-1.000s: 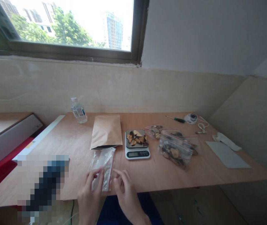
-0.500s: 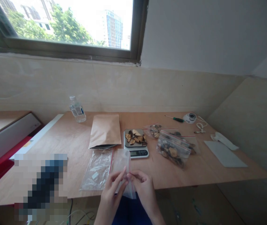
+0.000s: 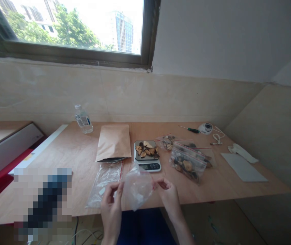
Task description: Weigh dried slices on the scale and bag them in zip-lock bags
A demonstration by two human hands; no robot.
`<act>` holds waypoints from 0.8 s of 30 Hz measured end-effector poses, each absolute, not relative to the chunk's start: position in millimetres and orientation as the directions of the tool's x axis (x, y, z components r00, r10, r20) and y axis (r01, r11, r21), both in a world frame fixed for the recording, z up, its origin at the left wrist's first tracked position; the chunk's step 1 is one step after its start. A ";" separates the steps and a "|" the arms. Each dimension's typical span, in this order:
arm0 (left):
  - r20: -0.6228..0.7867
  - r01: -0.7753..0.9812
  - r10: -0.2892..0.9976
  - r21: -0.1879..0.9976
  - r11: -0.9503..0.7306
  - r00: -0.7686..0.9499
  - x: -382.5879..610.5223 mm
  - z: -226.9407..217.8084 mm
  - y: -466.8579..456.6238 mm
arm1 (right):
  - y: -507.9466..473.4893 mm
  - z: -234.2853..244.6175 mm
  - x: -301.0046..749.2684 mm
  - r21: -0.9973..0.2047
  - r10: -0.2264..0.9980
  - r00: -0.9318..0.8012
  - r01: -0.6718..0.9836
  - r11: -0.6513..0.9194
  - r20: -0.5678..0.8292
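Observation:
A clear zip-lock bag [image 3: 137, 189] with a red seal line is spread between my hands above the table's front edge. My left hand [image 3: 112, 200] pinches its left side, and my right hand [image 3: 167, 194] pinches its right side by the red line. The bag's mouth appears pulled apart. Just beyond it, a digital kitchen scale [image 3: 148, 166] carries dried brown-and-tan slices [image 3: 147, 149] that look like mushroom pieces. Another flat clear zip-lock bag [image 3: 107, 177] lies under and beside my left hand.
A kraft paper pouch [image 3: 114, 143] lies left of the scale, with a water bottle [image 3: 84, 119] behind. Filled clear bags [image 3: 187, 163] of dried pieces sit to the right. Farther right are a screwdriver [image 3: 193, 130], a white dome camera [image 3: 206, 128] and a white sheet [image 3: 244, 166].
My hands have moved apart, left hand to the left and right hand to the right. The bag between them has gone from narrow and upright to widely opened out.

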State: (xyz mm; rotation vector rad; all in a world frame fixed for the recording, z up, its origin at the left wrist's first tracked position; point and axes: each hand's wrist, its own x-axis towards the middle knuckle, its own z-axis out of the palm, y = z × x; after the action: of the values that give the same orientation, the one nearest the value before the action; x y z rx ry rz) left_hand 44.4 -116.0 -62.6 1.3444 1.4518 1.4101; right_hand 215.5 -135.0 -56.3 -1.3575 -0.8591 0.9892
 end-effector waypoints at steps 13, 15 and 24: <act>0.281 0.287 0.917 0.937 -0.199 -0.282 59.1 -44.9 -89.0 | -27.2 -77.9 278.9 -0.508 0.916 0.110 0.854 0.112 0.386; 0.251 0.285 0.911 0.945 -0.158 -0.327 62.4 -45.7 -86.1 | -20.7 -83.6 281.5 -0.464 0.931 0.079 0.880 0.103 0.356; 0.130 0.201 0.903 0.978 -0.049 -0.411 70.8 -55.6 -81.6 | -10.8 -86.5 296.7 -0.516 0.946 -0.038 0.831 0.208 0.322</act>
State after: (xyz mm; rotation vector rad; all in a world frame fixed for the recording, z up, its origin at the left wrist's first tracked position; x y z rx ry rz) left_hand 70.8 -81.6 -55.6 1.1824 1.6314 1.5066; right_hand 296.7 -10.8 -86.5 -1.6457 -1.8892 0.2482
